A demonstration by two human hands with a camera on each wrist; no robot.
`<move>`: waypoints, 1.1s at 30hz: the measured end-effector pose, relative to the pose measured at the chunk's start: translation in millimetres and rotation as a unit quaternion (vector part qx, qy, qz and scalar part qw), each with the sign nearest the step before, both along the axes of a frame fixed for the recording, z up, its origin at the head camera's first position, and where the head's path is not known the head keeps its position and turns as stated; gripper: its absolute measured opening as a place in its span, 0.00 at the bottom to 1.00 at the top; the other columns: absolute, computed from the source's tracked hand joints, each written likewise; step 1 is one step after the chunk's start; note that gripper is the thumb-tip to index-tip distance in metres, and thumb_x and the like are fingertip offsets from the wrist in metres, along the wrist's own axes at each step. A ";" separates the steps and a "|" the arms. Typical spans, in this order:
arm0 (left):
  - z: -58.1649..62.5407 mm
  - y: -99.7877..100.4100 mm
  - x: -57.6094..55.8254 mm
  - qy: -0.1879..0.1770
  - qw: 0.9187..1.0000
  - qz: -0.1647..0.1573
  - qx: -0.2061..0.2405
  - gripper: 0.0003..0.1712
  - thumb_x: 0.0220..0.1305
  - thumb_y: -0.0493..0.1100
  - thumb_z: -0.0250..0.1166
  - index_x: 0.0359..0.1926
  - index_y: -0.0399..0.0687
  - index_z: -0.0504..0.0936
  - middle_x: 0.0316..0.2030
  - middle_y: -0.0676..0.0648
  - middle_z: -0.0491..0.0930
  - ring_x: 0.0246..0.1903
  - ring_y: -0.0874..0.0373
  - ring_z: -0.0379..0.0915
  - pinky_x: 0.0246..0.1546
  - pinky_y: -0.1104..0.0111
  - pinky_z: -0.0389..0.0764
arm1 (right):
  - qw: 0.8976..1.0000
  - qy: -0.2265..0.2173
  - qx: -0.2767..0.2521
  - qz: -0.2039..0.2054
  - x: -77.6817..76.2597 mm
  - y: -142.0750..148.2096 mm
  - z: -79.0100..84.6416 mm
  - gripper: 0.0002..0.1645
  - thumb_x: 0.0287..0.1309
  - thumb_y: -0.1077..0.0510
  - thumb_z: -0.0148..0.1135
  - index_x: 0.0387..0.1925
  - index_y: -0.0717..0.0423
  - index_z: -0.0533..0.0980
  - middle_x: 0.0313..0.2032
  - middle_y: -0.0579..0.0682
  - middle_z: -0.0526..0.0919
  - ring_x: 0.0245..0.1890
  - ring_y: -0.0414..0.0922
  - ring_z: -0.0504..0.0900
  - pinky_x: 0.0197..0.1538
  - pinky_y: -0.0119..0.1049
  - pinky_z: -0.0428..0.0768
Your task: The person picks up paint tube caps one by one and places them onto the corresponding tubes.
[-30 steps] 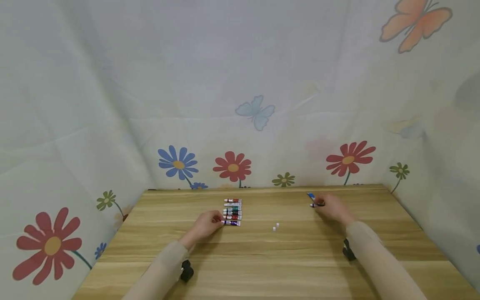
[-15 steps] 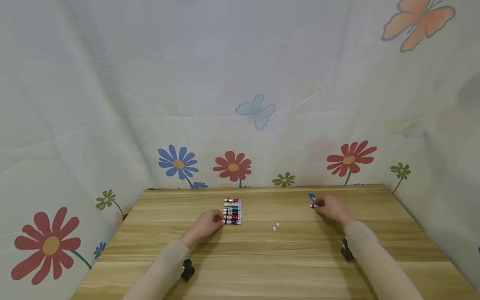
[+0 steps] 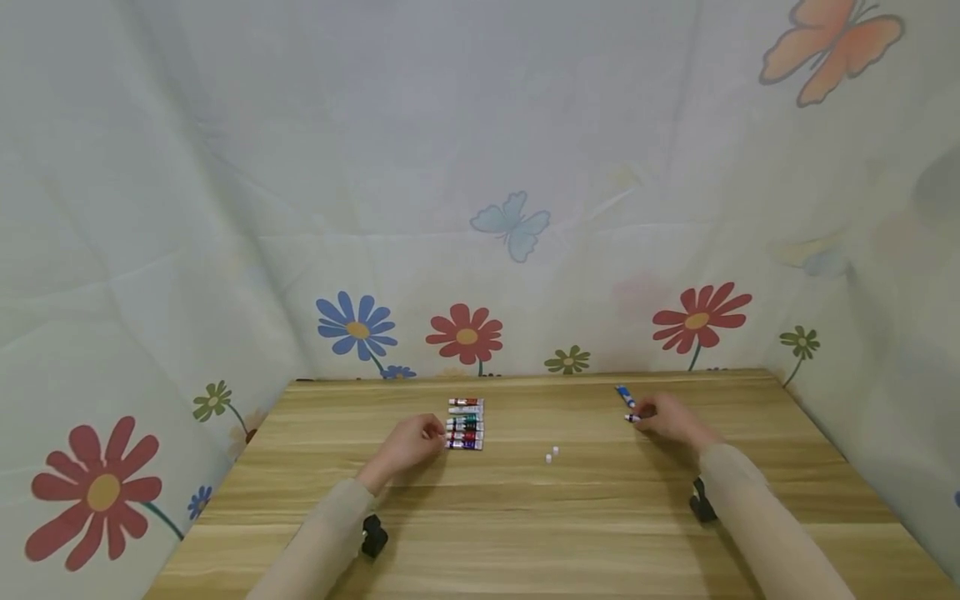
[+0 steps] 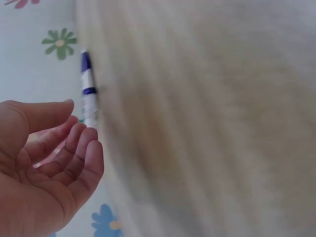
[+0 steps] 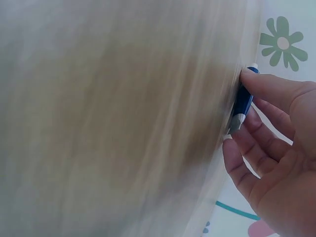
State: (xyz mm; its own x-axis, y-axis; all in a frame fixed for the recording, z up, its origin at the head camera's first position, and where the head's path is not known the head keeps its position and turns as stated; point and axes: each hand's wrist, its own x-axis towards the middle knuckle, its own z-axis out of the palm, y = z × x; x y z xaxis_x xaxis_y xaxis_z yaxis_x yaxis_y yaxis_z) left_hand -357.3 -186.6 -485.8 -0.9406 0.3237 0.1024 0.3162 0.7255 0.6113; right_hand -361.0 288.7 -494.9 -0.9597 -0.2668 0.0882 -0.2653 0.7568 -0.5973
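A row of several paint tubes [image 3: 465, 425] lies on the table, white caps to the left. My left hand [image 3: 411, 442] is at the cap ends of the nearest tubes, fingers loosely curved. In the left wrist view, its thumb and fingers stand apart, beside a purple-banded paint tube [image 4: 89, 91]. On the right, my right hand [image 3: 667, 419] pinches a dark blue paint tube [image 5: 243, 98] between thumb and fingers, its white cap pointing left. Just beyond that hand lies a bright blue paint tube [image 3: 625, 396], slanted, its cap close to the held tube.
Two small white pieces, caps by their look, lie mid-table, the nearer cap [image 3: 548, 458] slightly left of the other. The wooden table [image 3: 510, 533] ends at a flower-printed cloth backdrop [image 3: 405, 208] behind and at both sides.
The purple tube has slid up against the row, and my left hand has shifted slightly away from me. My right hand has drawn its tube slightly nearer, uncovering more of the bright blue tube.
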 end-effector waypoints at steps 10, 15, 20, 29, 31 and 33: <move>20.6 14.4 -9.6 -0.007 1.000 -0.007 0.011 0.05 0.67 0.38 0.68 0.41 0.41 0.83 0.33 0.51 0.80 0.34 0.57 0.75 0.37 0.62 0.77 | 1.000 -0.012 -0.011 0.016 15.1 13.5 -1.5 0.09 0.56 0.65 0.71 0.37 0.65 0.79 0.31 0.49 0.80 0.32 0.43 0.74 0.37 0.38 0.74; 28.4 45.8 -6.5 0.006 0.999 -0.052 -0.002 0.04 0.66 0.38 0.68 0.39 0.41 0.82 0.32 0.51 0.80 0.32 0.58 0.74 0.36 0.64 0.77 | 1.000 -0.018 -0.012 0.009 20.0 14.9 -0.2 0.09 0.58 0.64 0.70 0.38 0.66 0.79 0.32 0.49 0.81 0.32 0.43 0.75 0.38 0.38 0.74; 28.4 77.1 -6.2 0.018 0.994 -0.111 -0.015 0.06 0.66 0.38 0.68 0.40 0.39 0.82 0.32 0.50 0.80 0.31 0.58 0.72 0.34 0.66 0.75 | 0.999 -0.035 -0.016 -0.003 21.9 14.2 0.9 0.09 0.60 0.64 0.69 0.39 0.67 0.79 0.32 0.50 0.80 0.32 0.44 0.74 0.38 0.38 0.73; 19.3 124.3 -8.9 0.010 0.985 -0.166 -0.039 0.08 0.65 0.38 0.69 0.41 0.36 0.82 0.30 0.50 0.79 0.30 0.61 0.72 0.33 0.68 0.74 | 0.999 -0.029 -0.020 -0.003 22.7 13.7 2.1 0.09 0.59 0.64 0.69 0.38 0.67 0.79 0.31 0.50 0.80 0.31 0.43 0.73 0.36 0.37 0.72; 16.7 132.7 -7.1 0.013 0.983 -0.174 -0.055 0.09 0.64 0.39 0.70 0.40 0.37 0.82 0.30 0.50 0.80 0.30 0.61 0.72 0.34 0.68 0.74 | 0.999 -0.030 -0.019 -0.005 22.3 14.1 1.4 0.09 0.59 0.64 0.69 0.38 0.67 0.80 0.31 0.50 0.80 0.31 0.43 0.73 0.37 0.37 0.72; 14.6 140.4 -5.1 0.005 0.983 -0.172 -0.068 0.11 0.63 0.42 0.71 0.39 0.39 0.82 0.30 0.52 0.80 0.29 0.62 0.72 0.34 0.68 0.75 | 0.999 -0.032 -0.019 -0.009 21.6 14.6 0.3 0.09 0.59 0.64 0.70 0.38 0.66 0.80 0.31 0.49 0.80 0.31 0.43 0.73 0.37 0.36 0.72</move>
